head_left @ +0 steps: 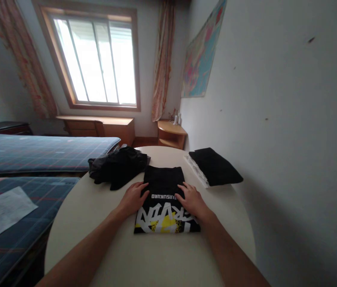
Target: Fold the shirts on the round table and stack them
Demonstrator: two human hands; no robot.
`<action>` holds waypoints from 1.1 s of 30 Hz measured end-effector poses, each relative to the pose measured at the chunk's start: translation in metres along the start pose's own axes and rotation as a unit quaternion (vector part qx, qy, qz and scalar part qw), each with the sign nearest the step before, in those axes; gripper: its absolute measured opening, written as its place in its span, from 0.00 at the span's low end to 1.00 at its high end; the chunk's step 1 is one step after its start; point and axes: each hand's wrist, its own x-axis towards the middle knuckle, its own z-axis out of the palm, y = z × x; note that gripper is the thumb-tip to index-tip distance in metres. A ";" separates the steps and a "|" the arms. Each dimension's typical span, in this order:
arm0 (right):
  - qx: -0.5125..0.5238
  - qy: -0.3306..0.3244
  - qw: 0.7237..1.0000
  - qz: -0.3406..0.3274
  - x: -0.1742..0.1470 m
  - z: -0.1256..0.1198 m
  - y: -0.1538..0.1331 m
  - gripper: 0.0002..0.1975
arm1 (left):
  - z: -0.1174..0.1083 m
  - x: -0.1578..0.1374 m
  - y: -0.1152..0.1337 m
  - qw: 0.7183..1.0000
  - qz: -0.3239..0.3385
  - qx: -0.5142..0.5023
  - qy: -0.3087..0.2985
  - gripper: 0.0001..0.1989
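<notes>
A black T-shirt point(164, 179) with white lettering and a yellow print lies folded into a flat rectangle on the round white table point(102, 247). My left hand point(134, 197) rests on its left edge, fingers apart. On the opposite edge lies my right hand point(191, 199), its fingers spread over the cloth near the lettering. Neither hand grips the fabric. Part of the print is covered by my right hand.
A crumpled heap of dark clothes point(119, 165) sits at the table's back left. Folded black cloth point(214, 167) lies over something white at the back right, close to the wall point(300, 159). Beds with blue plaid mattresses point(45, 153) stand left; paper point(3, 213) lies on one.
</notes>
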 end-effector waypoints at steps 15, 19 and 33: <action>0.037 -0.140 0.926 -0.349 -0.050 -0.026 -0.068 0.14 | 0.003 -0.001 0.000 0.999 -0.001 -0.016 0.049 0.15; -0.008 -0.108 0.934 -0.340 -0.051 -0.023 -0.071 0.05 | 0.002 -0.001 0.001 0.999 -0.001 -0.013 0.043 0.15; 0.215 -0.461 0.798 -0.323 -0.071 -0.016 -0.092 0.10 | -0.007 0.004 -0.011 0.997 -0.049 -0.029 0.058 0.20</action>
